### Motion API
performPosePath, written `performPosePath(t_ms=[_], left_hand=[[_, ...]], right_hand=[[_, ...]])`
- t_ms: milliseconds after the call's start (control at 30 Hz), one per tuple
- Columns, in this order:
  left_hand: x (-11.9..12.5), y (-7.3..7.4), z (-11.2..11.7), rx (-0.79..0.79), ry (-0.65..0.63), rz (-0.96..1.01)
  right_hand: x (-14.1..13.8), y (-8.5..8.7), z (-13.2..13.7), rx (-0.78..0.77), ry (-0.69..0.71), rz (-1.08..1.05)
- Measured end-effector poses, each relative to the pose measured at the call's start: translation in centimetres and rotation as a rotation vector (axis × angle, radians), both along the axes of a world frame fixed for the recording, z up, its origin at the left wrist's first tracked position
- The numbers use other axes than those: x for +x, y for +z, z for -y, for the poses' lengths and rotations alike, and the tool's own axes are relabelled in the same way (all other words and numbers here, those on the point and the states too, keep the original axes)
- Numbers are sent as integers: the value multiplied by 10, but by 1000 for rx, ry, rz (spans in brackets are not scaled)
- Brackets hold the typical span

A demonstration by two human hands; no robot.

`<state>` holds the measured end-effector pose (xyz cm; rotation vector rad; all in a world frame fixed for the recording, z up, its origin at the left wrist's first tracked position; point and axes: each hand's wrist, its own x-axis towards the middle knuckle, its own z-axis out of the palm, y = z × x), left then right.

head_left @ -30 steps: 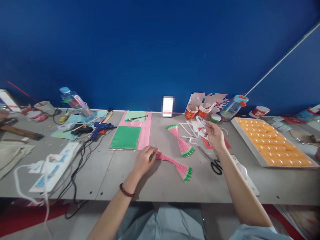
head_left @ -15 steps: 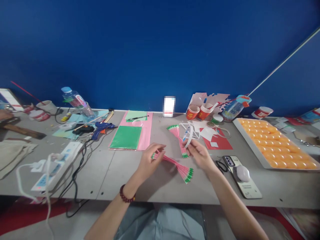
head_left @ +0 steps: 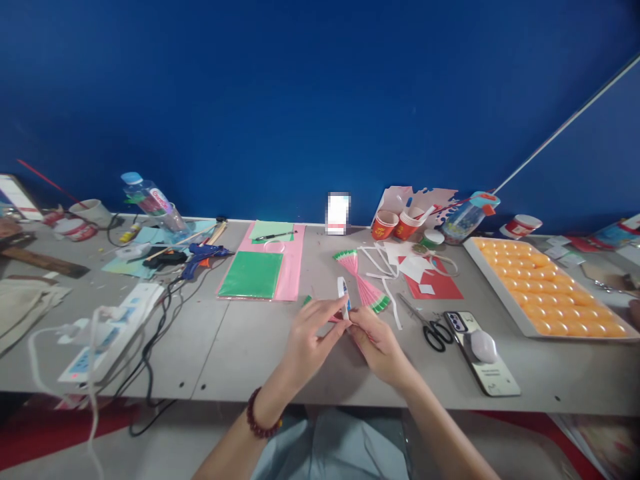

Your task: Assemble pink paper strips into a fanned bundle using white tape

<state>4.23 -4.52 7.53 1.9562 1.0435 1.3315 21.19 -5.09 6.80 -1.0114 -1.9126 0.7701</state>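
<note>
My left hand (head_left: pixel 314 333) and my right hand (head_left: pixel 381 341) meet over the grey table (head_left: pixel 235 347), just in front of me. A small white tape roll (head_left: pixel 343 294) stands upright between their fingertips, and my right hand pinches it. The fingers of my left hand are closed on a folded pink paper fan with green ends (head_left: pixel 307 301). Both hands cover most of this fan. A second pink and green fan (head_left: pixel 363 283) lies flat just behind the hands.
Scissors (head_left: pixel 433 327) and a phone (head_left: pixel 481 351) lie to the right, and a tray of orange balls (head_left: pixel 550 287) lies beyond them. Green paper on a pink sheet (head_left: pixel 253 273), a blue glue gun (head_left: pixel 201 254) and a power strip with cables (head_left: pixel 111 325) sit to the left. Paper cups (head_left: pixel 385 225) stand at the back.
My right hand picked up the tape roll at the back right and carried it to the left hand. My left hand lifted the pink fan's end, and both hands now meet over it.
</note>
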Motion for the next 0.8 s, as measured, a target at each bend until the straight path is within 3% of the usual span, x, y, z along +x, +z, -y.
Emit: performPosePath(t_ms=[100,200,333,533,733,800], left_hand=[[2,-1,4,-16,56,72],[6,-3,7,-147,83,195],[8,-4,5,-413,96,545],[8,-6,-8,-637,70,934],[12,-8,-7,-723,23,954],[11,-7,-5,-705,-4,931]], right_hand=[[-2,0,2,16,-35,21],[-2,-2,4,5,-2,-17],[-2,-5,4,62,1,-10],[-2,-11,-3,148,-62,-14],[-4,-14,2,-11,29,-113],[-5,-14,4,0,25,-123]])
